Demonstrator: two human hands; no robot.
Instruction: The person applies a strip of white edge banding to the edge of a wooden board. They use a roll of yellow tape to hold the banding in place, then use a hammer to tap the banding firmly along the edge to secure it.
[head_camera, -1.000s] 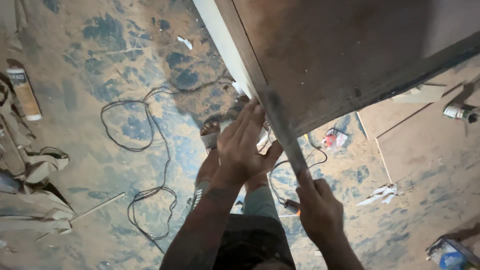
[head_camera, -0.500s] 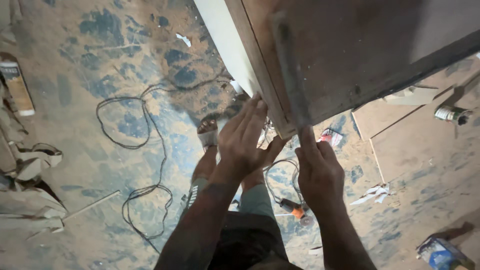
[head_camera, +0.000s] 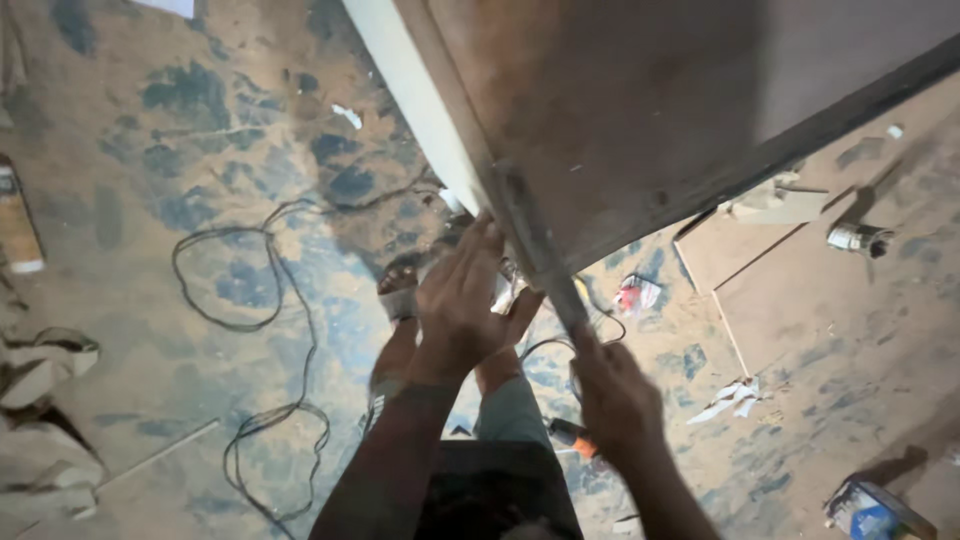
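At the panel's lower corner: wooden panel (head_camera: 640, 110) is standing over the dusty floor (head_camera: 200, 200).
Left hand (head_camera: 462, 305): spread flat, bracing the edge.
Right hand (head_camera: 615, 395): gripping a metal strip (head_camera: 540, 260), apparently rubbing along that edge.
Next: likely steady pressure along it.

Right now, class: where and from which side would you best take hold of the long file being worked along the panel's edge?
Grip the file at its lower end, where the right hand holds it, coming from below. Its upper length lies against the panel edge, steadied by the left hand.
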